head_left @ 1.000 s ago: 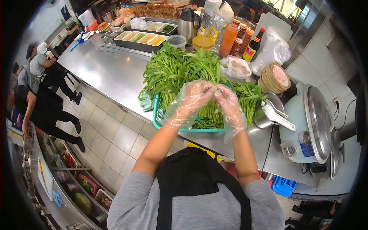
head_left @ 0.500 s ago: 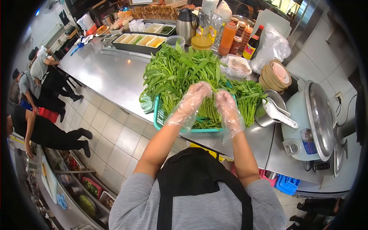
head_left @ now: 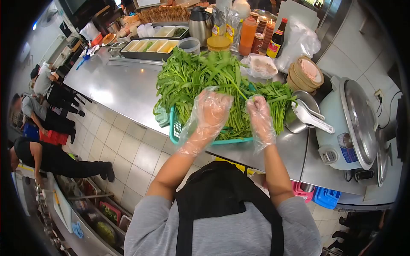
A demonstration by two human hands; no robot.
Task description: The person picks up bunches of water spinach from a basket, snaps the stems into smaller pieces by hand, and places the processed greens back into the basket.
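Long-stemmed leafy greens [head_left: 188, 77] fill a turquoise basket [head_left: 174, 130] on the steel counter. Over the stems, my left hand [head_left: 212, 109] wears a loose clear plastic glove. Its fingers are curled, and what they hold, if anything, is hidden. My right hand [head_left: 259, 112], also gloved, is pinched on a green stem that slants up and left into the leaves. The hands are apart. More greens [head_left: 275, 102] lie at the basket's right side, beside a metal pot [head_left: 297, 123] with a white ladle [head_left: 314, 120].
A large rice cooker [head_left: 341, 123] stands at the right. Behind the greens are a steel flask [head_left: 200, 27], sauce bottles [head_left: 247, 36] and a tray of containers [head_left: 149, 48]. Several people [head_left: 64, 158] are at the left. Stacked brown bowls [head_left: 305, 74] sit back right.
My hands have moved apart, the left one turning and shifting left, the right one moving slightly right with a stem. The view has shifted a little.
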